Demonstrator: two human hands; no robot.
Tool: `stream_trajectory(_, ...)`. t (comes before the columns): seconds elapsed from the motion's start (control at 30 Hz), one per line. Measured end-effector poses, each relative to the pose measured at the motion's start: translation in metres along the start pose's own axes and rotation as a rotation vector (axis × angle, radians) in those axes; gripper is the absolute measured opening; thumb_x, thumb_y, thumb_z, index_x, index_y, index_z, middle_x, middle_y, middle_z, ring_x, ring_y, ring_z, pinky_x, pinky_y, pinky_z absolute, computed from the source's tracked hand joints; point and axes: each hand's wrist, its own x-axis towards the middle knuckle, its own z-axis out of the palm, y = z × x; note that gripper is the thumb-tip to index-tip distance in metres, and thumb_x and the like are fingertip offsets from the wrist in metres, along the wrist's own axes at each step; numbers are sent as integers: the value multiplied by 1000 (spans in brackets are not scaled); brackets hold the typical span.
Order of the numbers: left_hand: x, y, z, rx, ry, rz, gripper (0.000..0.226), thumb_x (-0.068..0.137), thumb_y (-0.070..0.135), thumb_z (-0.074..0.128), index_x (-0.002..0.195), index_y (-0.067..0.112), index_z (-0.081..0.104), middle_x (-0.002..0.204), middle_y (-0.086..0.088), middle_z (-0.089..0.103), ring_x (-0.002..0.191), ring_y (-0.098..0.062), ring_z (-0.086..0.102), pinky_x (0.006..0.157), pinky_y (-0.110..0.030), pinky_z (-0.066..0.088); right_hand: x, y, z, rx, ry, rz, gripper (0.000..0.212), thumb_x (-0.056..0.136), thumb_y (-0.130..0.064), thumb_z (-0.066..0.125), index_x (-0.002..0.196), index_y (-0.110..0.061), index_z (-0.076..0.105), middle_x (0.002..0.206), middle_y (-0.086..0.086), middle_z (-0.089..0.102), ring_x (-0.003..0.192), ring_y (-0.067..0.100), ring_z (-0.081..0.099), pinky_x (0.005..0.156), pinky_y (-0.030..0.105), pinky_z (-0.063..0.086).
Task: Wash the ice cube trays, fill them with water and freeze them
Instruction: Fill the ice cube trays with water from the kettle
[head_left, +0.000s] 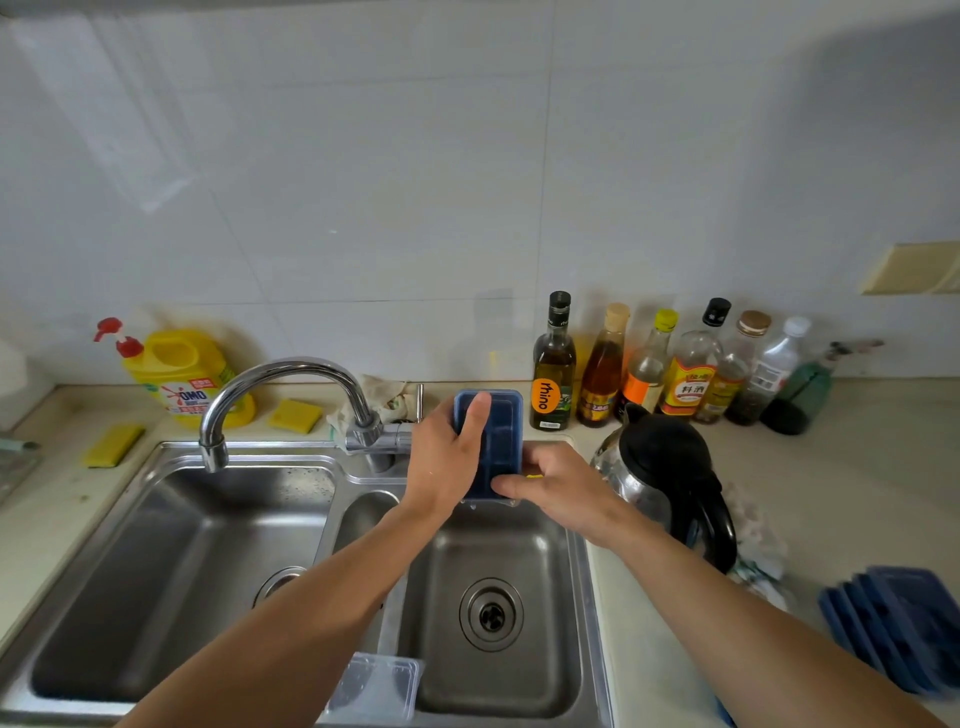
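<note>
The washing step is in hand. Above the right basin of the sink (171, 561), the left hand (447, 457) holds a blue ice cube tray (498, 431) upright, its grip wrapped round the tray's left edge with the thumb laid flat up the front. The right hand (556, 483) pinches the tray's lower right corner, thumb across the bottom edge. A sliver of yellow shows under its fingers, perhaps a sponge, though too little is visible to be sure.

The tap (280, 374) points over the left basin and no stream shows. My judgement is that the next move calls for swinging the spout across, or carrying the tray under it, to rinse and then fill.

On the counter behind the sink's left end stand a yellow detergent jug (182, 379) and two yellow sponges (111, 444). A crumpled cloth (379, 397) lies behind the tap base. A clear plastic box (376, 686) rests on the sink's near rim, between the basins. Just right of the sink stands a kettle (670, 467), with a row of bottles (554, 369) behind it against the white tiled wall. Further right of the sink, a stack of blue trays (898, 629) waits on the counter.
</note>
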Motion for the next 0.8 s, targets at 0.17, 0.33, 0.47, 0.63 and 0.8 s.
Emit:
stream_trajectory(0.17,0,-7,-9,-44,-177,-60,38,96,65,45,93,30,60,83,11,66,74,5,62,62,-12,46,1,5,2,23,94,10,21,88,-29,73,109,-26,75,97,-11,78,92,4,72,88,29,56)
stream_trajectory(0.33,-3,-27,-19,-66,-414,-117,35,97,46,59,108,14,67,96,-3,73,88,-17,71,80,-36,62,2,7,-5,85,154,74,22,91,-26,73,113,-26,73,100,-10,79,94,4,73,91,31,56)
stream_trajectory(0.47,-3,-31,-22,-32,-462,-126,24,99,35,60,109,14,67,96,-3,74,91,-19,72,82,-34,61,0,8,0,135,133,98,16,94,-32,71,110,-32,69,102,-15,77,96,2,72,82,25,56)
stream_trajectory(0.63,-13,-22,-16,-82,-598,-144,10,100,29,60,107,27,66,99,3,75,90,-8,72,75,-24,59,-11,3,-10,192,376,114,15,99,-32,65,103,-18,72,91,-4,78,88,13,76,68,22,59)
stream_trajectory(0.8,-30,9,6,-166,-617,-147,7,101,26,59,104,28,65,102,3,74,92,-10,72,78,-31,62,-40,8,-31,132,454,106,20,100,-36,62,100,-19,73,91,-6,76,82,3,73,60,14,54)
